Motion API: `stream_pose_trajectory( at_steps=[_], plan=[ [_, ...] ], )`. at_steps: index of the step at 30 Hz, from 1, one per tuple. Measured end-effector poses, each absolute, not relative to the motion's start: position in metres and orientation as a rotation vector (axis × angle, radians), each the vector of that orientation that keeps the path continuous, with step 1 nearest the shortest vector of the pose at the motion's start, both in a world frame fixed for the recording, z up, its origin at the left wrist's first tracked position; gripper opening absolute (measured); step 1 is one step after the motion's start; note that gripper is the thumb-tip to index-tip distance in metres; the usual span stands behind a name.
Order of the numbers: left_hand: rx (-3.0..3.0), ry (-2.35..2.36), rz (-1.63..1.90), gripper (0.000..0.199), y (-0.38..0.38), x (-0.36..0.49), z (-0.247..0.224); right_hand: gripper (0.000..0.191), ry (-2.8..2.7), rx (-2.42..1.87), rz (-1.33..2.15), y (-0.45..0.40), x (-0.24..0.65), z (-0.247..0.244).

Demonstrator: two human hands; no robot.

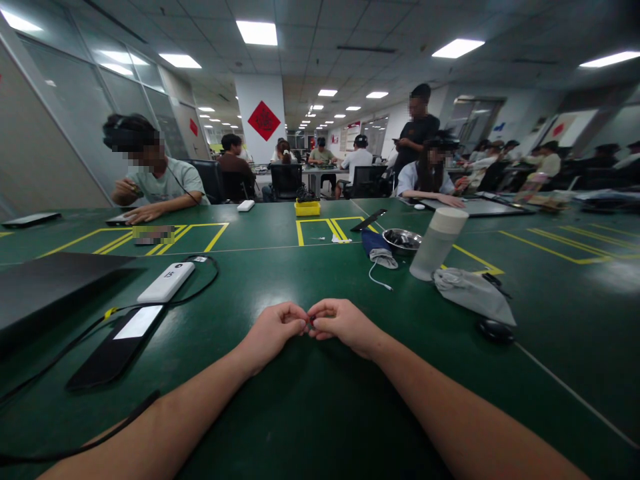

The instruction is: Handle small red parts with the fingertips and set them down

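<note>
Just above the green table (280, 400), my left hand (279, 328) and my right hand (346, 327) meet at their fingertips. Between them shows a tiny dark red and black piece (312, 321), mostly covered by the fingers, its kind too small to make out. Both hands are closed in a pinch, thumbs against the index fingers. The other fingers curl inward. Which hand bears the piece more firmly cannot be told.
Left lie a white power bank (167, 281) with a black cable, a black sleeve (113, 353) and a dark laptop (55, 283). Right stand a frosted bottle (437, 247), steel bowl (403, 239), grey pouch (473, 293) and black mouse (495, 331). Co-workers sit across the table.
</note>
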State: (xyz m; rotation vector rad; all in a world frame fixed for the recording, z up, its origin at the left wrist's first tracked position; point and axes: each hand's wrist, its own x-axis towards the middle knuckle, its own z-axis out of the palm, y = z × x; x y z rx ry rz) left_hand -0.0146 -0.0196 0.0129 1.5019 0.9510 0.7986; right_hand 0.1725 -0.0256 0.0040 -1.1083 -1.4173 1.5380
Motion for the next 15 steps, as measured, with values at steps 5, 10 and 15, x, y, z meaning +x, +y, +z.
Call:
stream_pose_trajectory(
  at_steps=[5, 10, 15],
  plan=[
    [1.495, 0.976, 0.788, 0.013, -0.0181, -0.0145, 0.0142, 0.020, -1.376, -1.123, 1.534, -0.0258, 0.1708, 0.0051],
    [1.507, 0.965, 0.801, 0.013, -0.0175, -0.0146, 0.0119, 0.021, -1.301, -1.148, 1.557, -0.0231, 0.1701, 0.0010],
    [1.491, 0.902, 0.802, 0.015, -0.0184, -0.0139, 0.0113, 0.020, -1.328, -1.139, 1.558, -0.0240, 0.1706, 0.0013]
  ],
)
